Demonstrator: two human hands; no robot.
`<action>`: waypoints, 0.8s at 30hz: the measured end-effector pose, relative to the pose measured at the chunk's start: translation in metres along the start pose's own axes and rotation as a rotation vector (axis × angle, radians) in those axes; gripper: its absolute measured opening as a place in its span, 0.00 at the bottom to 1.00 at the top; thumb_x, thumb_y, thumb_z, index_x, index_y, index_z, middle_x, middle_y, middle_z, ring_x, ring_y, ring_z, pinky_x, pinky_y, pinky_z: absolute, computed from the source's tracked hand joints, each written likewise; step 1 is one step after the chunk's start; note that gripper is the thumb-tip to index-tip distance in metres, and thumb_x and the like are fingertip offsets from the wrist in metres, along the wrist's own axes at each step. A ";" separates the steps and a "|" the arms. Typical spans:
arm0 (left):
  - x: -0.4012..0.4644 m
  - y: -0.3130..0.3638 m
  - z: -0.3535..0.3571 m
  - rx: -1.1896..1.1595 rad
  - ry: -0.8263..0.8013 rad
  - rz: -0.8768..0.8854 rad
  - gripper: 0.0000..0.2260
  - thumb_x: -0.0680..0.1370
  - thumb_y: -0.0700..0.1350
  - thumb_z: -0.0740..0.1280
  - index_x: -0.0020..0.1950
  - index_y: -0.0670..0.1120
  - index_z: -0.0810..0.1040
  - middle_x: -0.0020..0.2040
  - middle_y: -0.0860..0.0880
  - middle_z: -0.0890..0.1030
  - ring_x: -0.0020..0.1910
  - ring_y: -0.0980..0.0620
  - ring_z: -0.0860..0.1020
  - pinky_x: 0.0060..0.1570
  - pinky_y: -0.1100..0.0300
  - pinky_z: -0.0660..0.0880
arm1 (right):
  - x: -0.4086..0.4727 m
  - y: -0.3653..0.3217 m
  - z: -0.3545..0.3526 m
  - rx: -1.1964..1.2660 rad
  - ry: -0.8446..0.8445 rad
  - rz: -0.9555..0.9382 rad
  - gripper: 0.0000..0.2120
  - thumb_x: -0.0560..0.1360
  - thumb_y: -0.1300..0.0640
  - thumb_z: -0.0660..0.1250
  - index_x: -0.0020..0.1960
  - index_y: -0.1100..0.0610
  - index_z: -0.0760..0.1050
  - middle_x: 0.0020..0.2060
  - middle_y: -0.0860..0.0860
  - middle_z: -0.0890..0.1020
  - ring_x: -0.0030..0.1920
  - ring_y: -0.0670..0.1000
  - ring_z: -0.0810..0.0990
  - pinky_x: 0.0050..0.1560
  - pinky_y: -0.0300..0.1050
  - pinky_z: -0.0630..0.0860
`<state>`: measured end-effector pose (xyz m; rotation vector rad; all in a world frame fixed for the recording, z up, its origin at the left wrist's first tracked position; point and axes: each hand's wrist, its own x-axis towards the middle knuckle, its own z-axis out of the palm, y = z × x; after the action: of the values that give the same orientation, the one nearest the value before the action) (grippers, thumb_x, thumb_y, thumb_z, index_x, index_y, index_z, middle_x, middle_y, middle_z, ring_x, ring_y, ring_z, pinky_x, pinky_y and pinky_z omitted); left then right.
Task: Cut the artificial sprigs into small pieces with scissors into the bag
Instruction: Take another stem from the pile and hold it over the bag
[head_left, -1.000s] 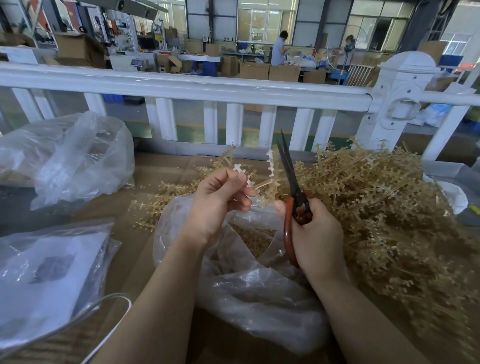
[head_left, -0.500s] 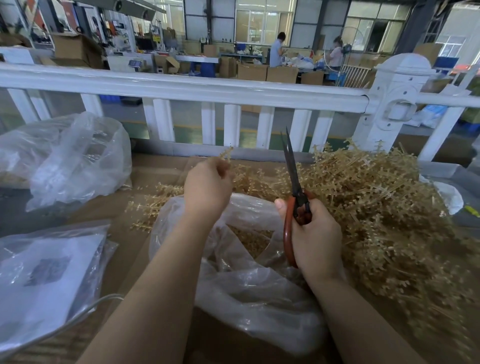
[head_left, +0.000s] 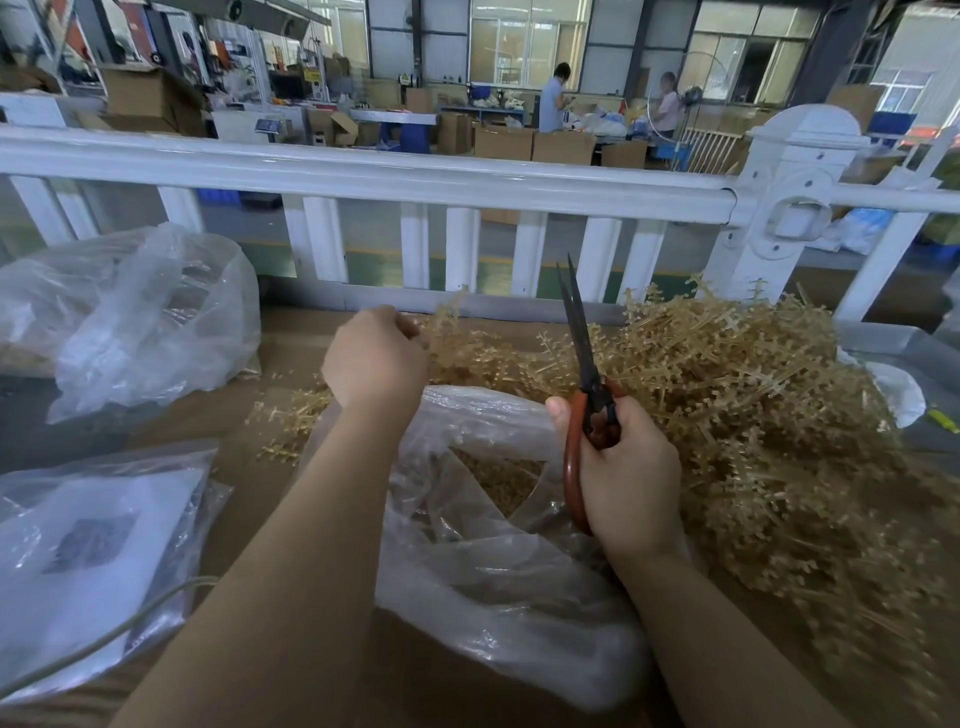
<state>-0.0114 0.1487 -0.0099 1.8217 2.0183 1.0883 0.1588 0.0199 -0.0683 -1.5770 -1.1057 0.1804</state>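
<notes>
A white railing (head_left: 415, 179) with square balusters and a capped post (head_left: 789, 208) runs across the view. Beyond it, a workshop floor with a green strip (head_left: 374, 260), cardboard boxes (head_left: 535, 143) stacked around tables, two people (head_left: 553, 98) working, and tall windows (head_left: 524, 36) letting in daylight.

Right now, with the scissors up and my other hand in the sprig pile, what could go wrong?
1. The scissors in the right hand point up, blades slightly apart, close to the left hand reaching into the sprig pile; pulling back toward the blades could nick fingers.
2. The bag mouth sags partly folded, so cut pieces may land on the cardboard instead.
3. Sprigs look tangled; tugging one could drag others off the pile.
</notes>
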 end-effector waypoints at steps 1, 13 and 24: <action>-0.002 0.001 -0.001 -0.125 0.038 -0.020 0.03 0.77 0.47 0.71 0.49 0.51 0.83 0.42 0.51 0.83 0.40 0.50 0.79 0.35 0.60 0.72 | 0.000 0.000 0.000 -0.002 0.000 -0.001 0.26 0.68 0.25 0.63 0.43 0.48 0.77 0.34 0.42 0.82 0.41 0.44 0.82 0.47 0.51 0.80; -0.008 0.008 -0.016 -1.102 0.385 0.000 0.05 0.75 0.44 0.75 0.42 0.52 0.81 0.39 0.50 0.84 0.31 0.53 0.81 0.37 0.57 0.80 | -0.001 0.000 0.000 -0.007 0.004 -0.011 0.26 0.68 0.27 0.63 0.44 0.50 0.78 0.34 0.43 0.82 0.40 0.44 0.81 0.46 0.50 0.80; -0.062 -0.004 0.009 -0.804 0.232 0.410 0.03 0.74 0.40 0.76 0.44 0.46 0.84 0.39 0.51 0.85 0.37 0.53 0.84 0.39 0.52 0.83 | -0.001 0.003 0.003 0.118 -0.069 -0.072 0.19 0.71 0.29 0.67 0.40 0.45 0.76 0.33 0.36 0.81 0.34 0.37 0.80 0.34 0.28 0.71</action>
<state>0.0046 0.0949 -0.0383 1.7063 1.0104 1.9332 0.1582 0.0217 -0.0716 -1.4326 -1.1825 0.2488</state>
